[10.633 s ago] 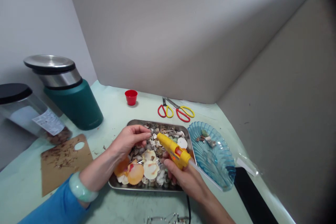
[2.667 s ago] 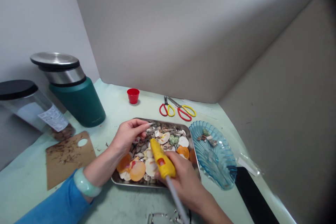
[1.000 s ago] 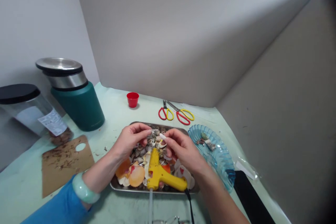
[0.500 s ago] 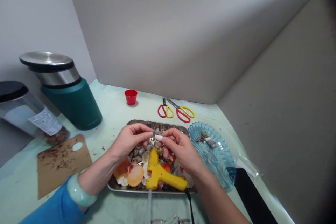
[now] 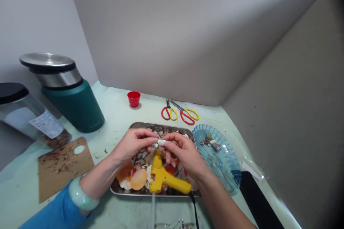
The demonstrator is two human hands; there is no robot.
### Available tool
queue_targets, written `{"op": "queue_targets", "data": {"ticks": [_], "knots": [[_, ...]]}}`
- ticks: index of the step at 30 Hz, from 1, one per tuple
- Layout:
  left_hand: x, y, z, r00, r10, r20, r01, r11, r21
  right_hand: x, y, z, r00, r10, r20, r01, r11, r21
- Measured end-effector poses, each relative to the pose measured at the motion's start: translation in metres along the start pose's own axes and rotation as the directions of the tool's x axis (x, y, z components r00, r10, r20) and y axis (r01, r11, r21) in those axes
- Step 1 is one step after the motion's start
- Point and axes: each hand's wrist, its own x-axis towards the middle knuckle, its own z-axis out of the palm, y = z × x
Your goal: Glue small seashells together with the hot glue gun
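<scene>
My left hand [image 5: 138, 142] is pinched at the thumb and index finger, whose tips meet those of my right hand over the tray. What my left fingertips hold is too small to make out. My right hand [image 5: 182, 150] is also closed in a pinch, with a small white piece [image 5: 161, 142] at its thumb tip, touching or nearly touching my left fingers. Just below both hands, a yellow glue gun [image 5: 161, 178] lies across the metal tray [image 5: 115, 190], a clear glue stick coming from its back. Seashells [image 5: 139, 179] fill the tray, partly hidden by my hands.
To the right stands a blue glass dish [image 5: 228, 154] with several small shells. Two pairs of scissors [image 5: 185, 112] and a red cup [image 5: 133, 99] are behind the tray. A green bottle [image 5: 77, 105], clear jar [image 5: 29, 121] and brown board [image 5: 64, 171] sit left. A black cord [image 5: 195, 211] runs forward.
My fingertips have come closer together, and the white piece has turned slightly and now sits against my left fingertips. The glue gun and tray stay where they were.
</scene>
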Motion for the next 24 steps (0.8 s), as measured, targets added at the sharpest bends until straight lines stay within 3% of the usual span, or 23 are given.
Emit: {"op": "queue_targets", "data": {"ticks": [24], "knots": [[-0.0037,0.0005,0.0013,0.996,0.066,0.065,-0.066,0.998,0.011,-0.0005,0.0067,0.0015,0.994,-0.100,-0.039,0.097,0.994,-0.058]]}}
